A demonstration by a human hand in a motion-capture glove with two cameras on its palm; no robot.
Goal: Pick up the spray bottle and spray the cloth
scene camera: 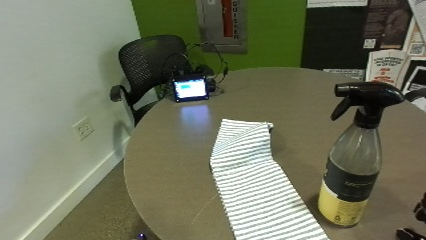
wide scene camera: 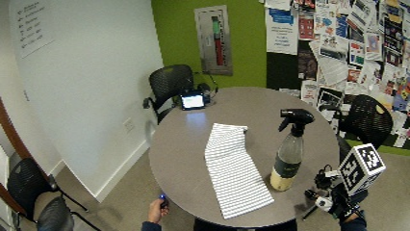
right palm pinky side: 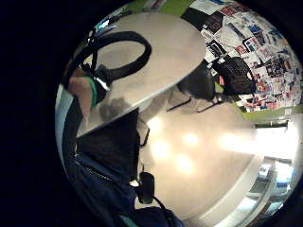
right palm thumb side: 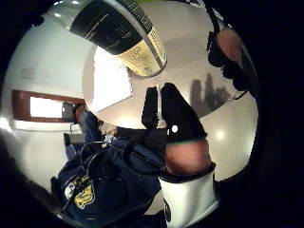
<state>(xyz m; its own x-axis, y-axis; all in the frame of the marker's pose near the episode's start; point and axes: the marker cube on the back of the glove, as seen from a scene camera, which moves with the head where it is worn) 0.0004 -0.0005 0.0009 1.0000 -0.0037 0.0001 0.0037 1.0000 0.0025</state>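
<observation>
Here the right hand (wide scene camera: 333, 199) hangs released near the upright spray bottle (scene camera: 355, 157); better grip its neck under the trigger (nozzle towards the striped cloth (scene camera: 256, 185))

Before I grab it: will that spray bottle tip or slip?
The spray bottle stands tall and narrow, so a push near its trigger head would probably tip it. Its smooth clear body may be slippery. The liquid level is unclear, so weight is hard to judge.

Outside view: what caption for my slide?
Spray bottle stands upright on the round table beside a striped cloth.
</observation>
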